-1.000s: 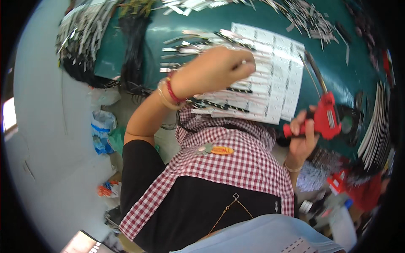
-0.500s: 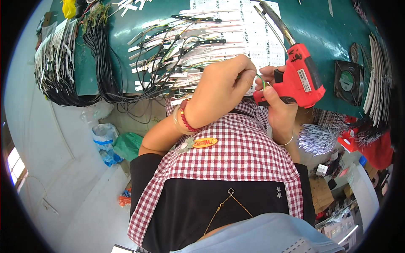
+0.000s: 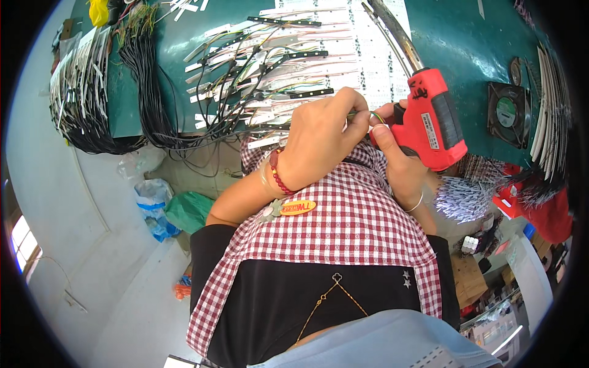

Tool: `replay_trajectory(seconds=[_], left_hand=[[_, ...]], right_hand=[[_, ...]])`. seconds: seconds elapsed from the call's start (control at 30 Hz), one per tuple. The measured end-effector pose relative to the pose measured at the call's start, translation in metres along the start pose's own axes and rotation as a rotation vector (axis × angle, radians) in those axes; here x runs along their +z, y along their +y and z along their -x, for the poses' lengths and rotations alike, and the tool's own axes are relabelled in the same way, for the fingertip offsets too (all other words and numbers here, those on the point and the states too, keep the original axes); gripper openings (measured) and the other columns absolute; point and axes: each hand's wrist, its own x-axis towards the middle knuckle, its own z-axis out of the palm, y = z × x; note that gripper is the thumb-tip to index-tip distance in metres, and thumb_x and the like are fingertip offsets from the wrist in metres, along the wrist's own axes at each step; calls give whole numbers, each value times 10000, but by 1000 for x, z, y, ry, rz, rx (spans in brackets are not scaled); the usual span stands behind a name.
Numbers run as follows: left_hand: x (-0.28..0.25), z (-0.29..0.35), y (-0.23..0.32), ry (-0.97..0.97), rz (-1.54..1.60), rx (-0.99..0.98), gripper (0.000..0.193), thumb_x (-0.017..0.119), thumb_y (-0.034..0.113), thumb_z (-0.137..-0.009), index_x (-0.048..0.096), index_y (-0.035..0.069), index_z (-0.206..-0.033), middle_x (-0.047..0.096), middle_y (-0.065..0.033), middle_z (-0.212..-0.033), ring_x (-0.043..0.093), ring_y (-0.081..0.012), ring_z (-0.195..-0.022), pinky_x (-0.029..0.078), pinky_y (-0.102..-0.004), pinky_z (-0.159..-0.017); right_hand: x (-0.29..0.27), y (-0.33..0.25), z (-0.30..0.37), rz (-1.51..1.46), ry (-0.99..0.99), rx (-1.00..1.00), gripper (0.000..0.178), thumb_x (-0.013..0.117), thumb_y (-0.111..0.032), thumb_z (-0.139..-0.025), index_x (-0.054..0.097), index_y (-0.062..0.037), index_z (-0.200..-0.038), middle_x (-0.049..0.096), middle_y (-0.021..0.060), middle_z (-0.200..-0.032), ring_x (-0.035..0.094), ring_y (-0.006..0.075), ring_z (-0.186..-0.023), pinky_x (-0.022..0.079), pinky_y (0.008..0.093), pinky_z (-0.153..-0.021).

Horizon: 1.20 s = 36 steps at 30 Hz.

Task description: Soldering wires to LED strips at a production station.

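My left hand has its thumb and forefinger pinched on a thin green wire, which bends across to my right hand. My right hand is wrapped round the handle of a red and black soldering gun, and its thumb presses near the wire's end. The gun's long metal tip points up and away over the table. Left of my hands lie several LED strips, white and black, with thin coloured wires and black cables. The exact wire end between my fingers is hidden.
Bundles of black cable and strips hang over the left edge of the green table. Printed white sheets lie beneath the strips. To the right are a black fan and a row of pale sleeved wires.
Both hands have come slightly nearer to me, with the soldering gun shifting a little left and down. The pinch on the wire is kept.
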Motion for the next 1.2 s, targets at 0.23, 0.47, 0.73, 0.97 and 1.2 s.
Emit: replay_trajectory(seconds=[0.23, 0.47, 0.73, 0.97, 1.2], left_hand=[[-18, 6, -8, -442, 595, -108, 65, 614, 45, -803, 558, 12, -808, 541, 15, -581, 482, -35, -484, 348, -188, -442], [-9, 11, -16, -272, 175, -36, 93, 628, 73, -770, 558, 24, -808, 596, -61, -592, 555, -133, -487, 408, -259, -455], [-11, 44, -58, -139, -322, 344, 113, 639, 106, -684, 549, 88, -749, 556, -45, -707, 558, -193, -609, 441, -293, -505], [-18, 39, -88, -72, -536, 573, 136, 590, 136, -689, 577, 102, -820, 523, 7, -766, 528, -126, -650, 436, -241, -534], [-17, 8, -75, 190, -281, 279, 105, 638, 5, -687, 585, 58, -760, 568, -46, -717, 556, -184, -545, 439, -271, -473]], right_hand=[[-8, 1, -3, -328, -58, -9, 403, 604, 27, -838, 411, 4, -1190, 589, 92, -868, 592, 144, -754, 503, 269, -651], [-3, 8, 5, -142, 20, 45, 406, 602, 10, -837, 404, 10, -1192, 602, 116, -850, 605, 176, -727, 512, 288, -668], [-36, 23, -6, -358, 59, 16, 340, 498, -45, -896, 380, -53, -1214, 479, 265, -1233, 482, 385, -1174, 433, 515, -966], [-31, 31, -25, -481, -56, 70, 327, 502, -53, -896, 383, -44, -1201, 395, 293, -1322, 388, 409, -1260, 364, 535, -1023], [-32, 32, -48, -549, -57, 105, 325, 529, -52, -880, 407, -29, -1181, 415, 287, -1304, 426, 395, -1234, 366, 530, -1020]])
